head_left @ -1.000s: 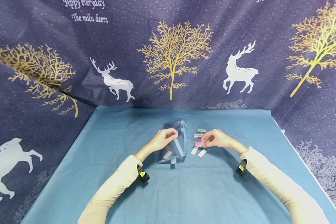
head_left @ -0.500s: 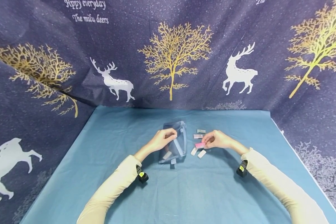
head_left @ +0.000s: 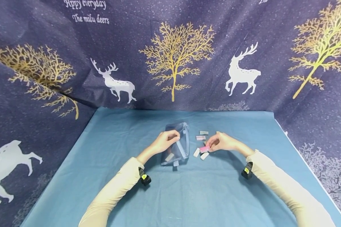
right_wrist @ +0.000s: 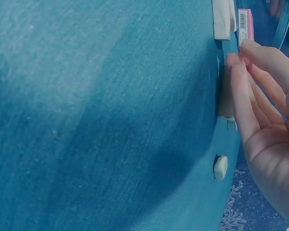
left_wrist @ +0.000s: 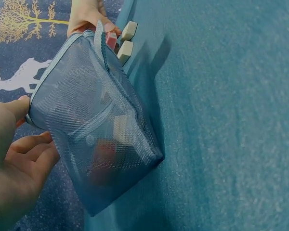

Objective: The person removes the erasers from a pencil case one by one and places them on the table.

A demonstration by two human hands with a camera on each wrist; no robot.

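My left hand (head_left: 166, 141) pinches the rim of a blue mesh zip pouch (left_wrist: 72, 82), whose mouth faces the other hand in the left wrist view. Through the mesh show a whitish block (left_wrist: 123, 129) and a reddish one (left_wrist: 103, 156). To the pouch's right, my right hand (head_left: 222, 142) holds a pink eraser (head_left: 204, 149) between thumb and fingertips. A barcode label shows on it in the right wrist view. Just below the pink eraser, two white erasers (head_left: 196, 152) lie on the cloth; it partly overlaps one of them from the head camera.
Behind the right hand's fingers lie a pink-and-white block (head_left: 200, 137) and a greenish one (head_left: 203, 132). A small pale piece (right_wrist: 221, 167) sits farther right. Blue cloth (head_left: 176, 195) covers the table, and a dark patterned curtain (head_left: 199, 94) hangs at the back.
The pink eraser in my right hand has shifted slightly right and toward me, over a white eraser. A small pale piece now shows behind that hand. The left hand and pouch stay put.
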